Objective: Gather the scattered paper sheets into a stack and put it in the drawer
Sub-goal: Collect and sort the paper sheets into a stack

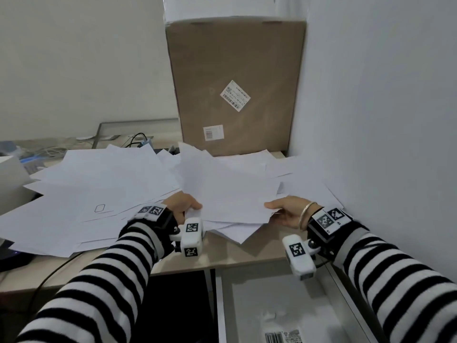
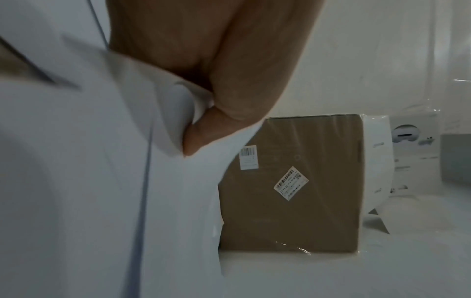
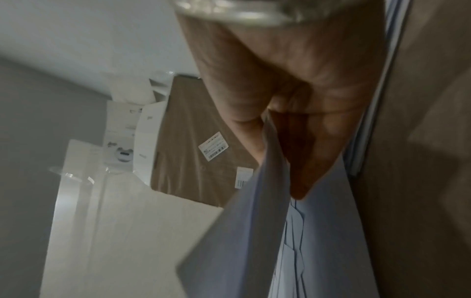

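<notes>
Many white paper sheets [image 1: 99, 184] lie scattered over the desk [image 1: 222, 256]. A loose bundle of sheets [image 1: 227, 191] is lifted between both hands in the middle right. My left hand [image 1: 184, 206] pinches the bundle's left edge, thumb on top; its fingers [image 2: 203, 139] curl round the sheets [image 2: 102, 181]. My right hand [image 1: 284, 211] pinches the right edge, thumb on top, fingers [image 3: 300, 171] under the paper [image 3: 242, 242]. An open drawer [image 1: 284, 305] sits below the desk edge, under my right wrist.
A large cardboard box [image 1: 235, 87] stands at the back, against the white wall [image 1: 383, 107] on the right. Cables [image 1: 136, 139] and clutter lie at the back left. A dark device [image 1: 12, 256] sits at the left edge. A labelled packet [image 1: 282, 335] lies in the drawer.
</notes>
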Available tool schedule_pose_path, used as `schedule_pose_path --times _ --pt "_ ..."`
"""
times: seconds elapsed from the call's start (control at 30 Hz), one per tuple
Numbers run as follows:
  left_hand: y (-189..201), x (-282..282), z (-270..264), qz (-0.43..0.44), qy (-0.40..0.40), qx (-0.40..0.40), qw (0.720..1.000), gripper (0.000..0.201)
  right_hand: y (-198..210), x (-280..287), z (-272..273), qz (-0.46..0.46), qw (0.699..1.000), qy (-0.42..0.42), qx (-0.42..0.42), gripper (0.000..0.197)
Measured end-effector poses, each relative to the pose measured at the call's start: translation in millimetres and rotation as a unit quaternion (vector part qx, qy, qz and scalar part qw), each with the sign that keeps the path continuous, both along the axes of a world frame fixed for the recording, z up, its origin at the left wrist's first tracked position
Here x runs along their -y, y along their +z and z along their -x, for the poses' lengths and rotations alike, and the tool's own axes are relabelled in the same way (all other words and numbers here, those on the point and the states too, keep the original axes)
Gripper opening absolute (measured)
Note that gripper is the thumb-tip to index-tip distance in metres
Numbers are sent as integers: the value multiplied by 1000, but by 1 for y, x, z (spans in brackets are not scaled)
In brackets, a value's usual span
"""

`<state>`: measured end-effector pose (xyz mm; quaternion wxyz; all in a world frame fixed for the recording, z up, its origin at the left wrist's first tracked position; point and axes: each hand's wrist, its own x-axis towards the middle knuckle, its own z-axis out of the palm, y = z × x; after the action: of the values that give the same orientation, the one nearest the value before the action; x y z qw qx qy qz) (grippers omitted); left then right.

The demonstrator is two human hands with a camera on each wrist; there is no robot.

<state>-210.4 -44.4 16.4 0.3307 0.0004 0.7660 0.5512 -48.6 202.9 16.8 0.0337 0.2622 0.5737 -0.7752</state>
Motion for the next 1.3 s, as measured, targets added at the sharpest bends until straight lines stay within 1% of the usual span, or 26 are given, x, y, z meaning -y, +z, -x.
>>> schedule_pose_path --times 0.07,0.1,0.17,0.23,0.27,0.33,0.4,0.47,0.53,0.57,0.67,0.73,0.8,0.87,0.9,1.03,1.13,1.17,1.3 --pt "-2 4 -2 -10 25 -38 999 44 -4 -5 3 -6 1000 -6 6 14" --pt "1 7 -7 -27 34 -47 998 39 -4 -7 3 -12 1000 -15 5 12" --pt "5 13 -13 -78 32 -37 996 34 -4 -11 3 -11 999 -30 -1 13" --pt "8 18 -17 -116 22 -16 993 33 -4 -14 5 -23 999 -20 -12 19" --pt "8 21 -16 -126 19 -3 992 28 -4 -14 7 -35 999 -12 -16 20" --pt "8 24 -19 -97 11 14 995 18 -6 -13 10 -60 998 -7 -22 23" --pt "4 23 -18 -54 -16 15 998 28 -9 -9 13 -77 997 -3 -18 24" --pt "-4 19 -12 -1 -20 -34 999 40 -12 -5 14 -90 996 5 -13 24" --pt "-11 16 -3 50 3 -94 994 50 -15 -3 15 -97 995 -9 -13 23" --pt "-15 15 2 57 15 -116 992 53 -16 -3 16 -92 995 -21 -16 23" --pt "-26 20 21 40 38 -126 990 48 -16 -5 19 -73 996 -26 -32 23" --pt "-30 27 31 14 49 -119 992 41 -13 -8 20 -57 997 -24 -36 16" --pt "-26 31 33 -13 48 -115 992 38 -9 -13 21 -25 998 -44 -42 11" --pt "-17 33 28 -30 39 -121 991 37 -6 -20 25 9 995 -66 -68 13" --pt "-14 33 27 -31 37 -127 991 36 -4 -24 27 8 994 -74 -77 13" --pt "-3 34 30 -39 12 -139 989 35 1 -42 35 -46 989 -115 -85 9" --pt "2 35 37 -36 -5 -145 989 35 2 -57 40 -91 983 -145 -60 6" --pt "4 35 38 -30 -11 -148 988 35 2 -61 41 -109 981 -154 -47 12" --pt "8 36 45 -28 -34 -133 990 36 -1 -79 48 -128 968 -212 -32 61"
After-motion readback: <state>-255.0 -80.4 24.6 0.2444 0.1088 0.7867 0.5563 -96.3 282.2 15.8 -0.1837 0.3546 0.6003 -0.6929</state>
